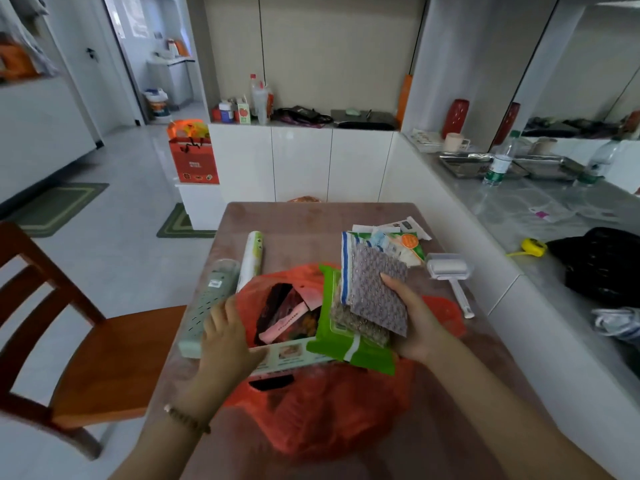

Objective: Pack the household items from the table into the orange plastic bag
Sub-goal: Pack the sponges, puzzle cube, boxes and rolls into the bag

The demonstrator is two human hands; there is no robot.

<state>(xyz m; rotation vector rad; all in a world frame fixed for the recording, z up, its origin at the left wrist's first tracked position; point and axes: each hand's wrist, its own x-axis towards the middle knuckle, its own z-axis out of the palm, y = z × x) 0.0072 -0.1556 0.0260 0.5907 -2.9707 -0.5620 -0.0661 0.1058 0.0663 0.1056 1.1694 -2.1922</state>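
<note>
Right grip: silvery scouring pads, green pack.

On the bench an orange plastic bag lies open, with packets inside. The left hand holds its rim open beside a pale green grater. The right hand grips a scouring-pad packet above a green packet. A lint roller lies at right, a white roll at left.
</note>
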